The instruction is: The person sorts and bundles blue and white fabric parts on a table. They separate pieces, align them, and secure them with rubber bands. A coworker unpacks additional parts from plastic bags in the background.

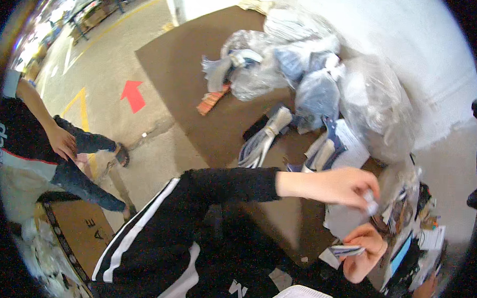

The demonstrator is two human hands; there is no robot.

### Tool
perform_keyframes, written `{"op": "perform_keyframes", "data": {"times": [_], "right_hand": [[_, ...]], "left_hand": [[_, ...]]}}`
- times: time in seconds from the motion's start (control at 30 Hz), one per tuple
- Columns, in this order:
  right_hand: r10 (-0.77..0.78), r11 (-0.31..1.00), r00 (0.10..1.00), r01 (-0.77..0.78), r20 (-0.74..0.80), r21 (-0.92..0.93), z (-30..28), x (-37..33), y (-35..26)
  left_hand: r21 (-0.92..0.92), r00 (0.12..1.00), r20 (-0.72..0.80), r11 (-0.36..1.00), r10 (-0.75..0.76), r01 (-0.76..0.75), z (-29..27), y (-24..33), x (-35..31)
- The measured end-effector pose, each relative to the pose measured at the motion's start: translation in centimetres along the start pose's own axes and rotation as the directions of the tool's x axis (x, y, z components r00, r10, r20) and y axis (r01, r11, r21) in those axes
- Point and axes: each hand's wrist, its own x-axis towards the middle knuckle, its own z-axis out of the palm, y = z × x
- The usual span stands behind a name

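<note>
My left hand [334, 186] reaches across from the left with its fingertips pinched on a small white crumpled piece [371, 205]; whether it is paper, plastic or cloth I cannot tell. Just below it, my right hand [369, 251] is closed on a small folded striped fabric piece [347, 250], white with dark bands. The two hands are close together but apart. Under them lies a pale sheet [343, 220] on the brown tabletop [199, 79]. Left of the sheet rest a tied bundle of grey and white strips [268, 137] and a bundle of navy and beige strips [322, 152].
Clear plastic bags [374, 96] of material fill the table's far side along a white wall [411, 29]. An orange patterned strip [213, 100] lies near them. Mixed scraps [404, 212] crowd the right. Another person [29, 126] stands at the left by a cardboard box [83, 233].
</note>
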Motion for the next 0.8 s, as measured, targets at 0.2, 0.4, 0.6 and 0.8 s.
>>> {"op": "perform_keyframes", "data": {"times": [0.2,0.4,0.6,0.8], "right_hand": [[0.196,0.823,0.939,-0.313,-0.281,-0.475,0.2,1.5,-5.4],[-0.220,0.312,0.936,-0.199,-0.275,-0.929,-5.0,1.9,-5.1],[0.032,0.089,0.962,-0.275,-0.273,-0.957,-6.6,1.6,-6.7],[0.137,0.091,0.944,-0.313,-0.300,-0.945,-6.5,1.4,-8.1]], "left_hand": [[-0.139,0.991,0.053,0.983,0.126,-0.118,1.6,4.4,4.7],[0.520,0.960,-0.059,0.830,0.274,-0.205,1.2,5.2,6.7],[0.738,0.878,0.152,0.538,0.454,-0.407,2.5,6.4,7.9],[0.689,0.936,0.115,0.652,0.333,-0.317,3.6,8.2,7.7]]}}
